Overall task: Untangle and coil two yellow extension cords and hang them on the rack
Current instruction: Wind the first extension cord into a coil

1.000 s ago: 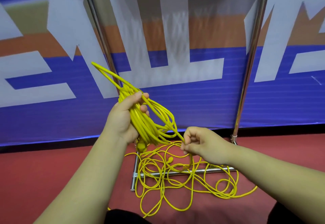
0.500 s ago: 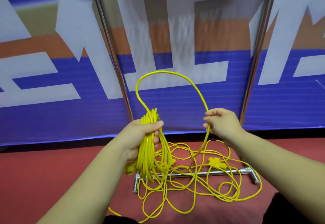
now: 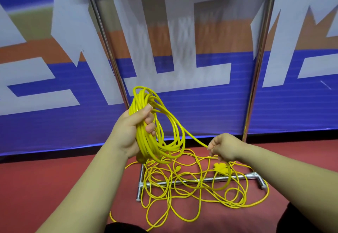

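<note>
A blue, white and orange banner (image 3: 210, 115) stands behind a red floor (image 3: 45, 187), with the chrome rack (image 3: 256, 79) in front of it. The left hand (image 3: 128, 130) holds up a coil (image 3: 155, 148) of yellow extension cord, its fingers (image 3: 150, 128) and thumb curled tightly around the bundled loops. One strand (image 3: 192, 135) runs from the coil down to the right hand (image 3: 226, 146), whose fingers (image 3: 213, 146) are curled and pinch it. Below, a loose yellow tangle (image 3: 182, 192) lies on the floor across the rack's base bar, with a yellow plug block (image 3: 220, 167) among it.
</note>
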Available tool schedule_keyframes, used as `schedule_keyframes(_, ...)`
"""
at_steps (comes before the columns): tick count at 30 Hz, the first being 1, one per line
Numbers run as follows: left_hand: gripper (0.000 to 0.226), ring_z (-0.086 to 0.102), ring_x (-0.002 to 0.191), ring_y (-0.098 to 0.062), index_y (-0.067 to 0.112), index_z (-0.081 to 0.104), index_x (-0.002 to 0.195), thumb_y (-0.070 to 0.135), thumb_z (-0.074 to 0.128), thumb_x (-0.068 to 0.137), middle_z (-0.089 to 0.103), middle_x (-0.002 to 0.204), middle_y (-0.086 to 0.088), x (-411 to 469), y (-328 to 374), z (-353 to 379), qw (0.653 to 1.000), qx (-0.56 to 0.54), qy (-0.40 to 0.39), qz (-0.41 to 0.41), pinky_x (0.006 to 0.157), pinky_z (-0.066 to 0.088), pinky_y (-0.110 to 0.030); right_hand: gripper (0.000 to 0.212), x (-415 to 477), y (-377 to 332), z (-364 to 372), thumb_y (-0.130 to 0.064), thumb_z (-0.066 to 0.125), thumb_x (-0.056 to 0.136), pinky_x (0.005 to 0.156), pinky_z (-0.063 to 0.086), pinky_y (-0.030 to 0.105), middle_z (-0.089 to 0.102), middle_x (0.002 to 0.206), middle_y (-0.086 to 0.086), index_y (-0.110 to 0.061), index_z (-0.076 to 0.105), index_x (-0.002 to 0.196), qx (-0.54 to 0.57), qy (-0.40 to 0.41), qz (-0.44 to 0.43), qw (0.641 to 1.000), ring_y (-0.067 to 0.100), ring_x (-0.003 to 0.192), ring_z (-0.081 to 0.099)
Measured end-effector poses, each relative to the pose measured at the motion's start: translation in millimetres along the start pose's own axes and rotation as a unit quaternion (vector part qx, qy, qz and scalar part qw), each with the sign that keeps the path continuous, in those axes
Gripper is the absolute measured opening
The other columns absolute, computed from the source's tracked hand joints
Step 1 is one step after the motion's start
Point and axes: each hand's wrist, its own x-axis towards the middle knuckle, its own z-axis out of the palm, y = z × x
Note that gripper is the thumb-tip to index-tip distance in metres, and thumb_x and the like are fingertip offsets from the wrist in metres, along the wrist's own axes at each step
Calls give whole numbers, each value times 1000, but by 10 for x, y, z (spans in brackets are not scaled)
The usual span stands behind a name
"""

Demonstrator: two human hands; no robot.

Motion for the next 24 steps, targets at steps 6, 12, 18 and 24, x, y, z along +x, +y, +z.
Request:
schedule_keyframes(6,12,43,44,-8,14,56,88,26,59,86,45,59,3,56,-67,-2,1000,-15,17,14,47,43,-24,18,-200,-131,103,-7,63,87,51,48,21,76,90,8,-24,67,83,-130,-144,-75,978,11,51,60)
schedule_keyframes(12,16,46,47,-10,15,54,89,28,62,84,47,61,2,134,-172,-58,999,-9,41,25,51,45,-25,17,-542,-449,86,-12,59,91,57,52,23,73,81,-7,-20,70,100,-195,-198,-171,945,7,54,60)
schedule_keyframes(18,14,53,52,-15,13,54,85,21,59,96,52,66,-1,248,-370,-119,997,-4,80,13,52,50,-28,20,-764,-640,112,-10,58,93,61,53,23,73,81,-15,-22,70,103,-150,-204,-245,936,16,65,68)
schedule_keyframes(24,14,55,53,-19,10,57,84,15,61,97,54,67,-6,316,-541,-120,993,47,109,26,57,50,-33,17,-905,-818,49,-17,68,92,73,54,20,75,98,-8,-23,71,108,-84,-145,-290,942,2,78,67)
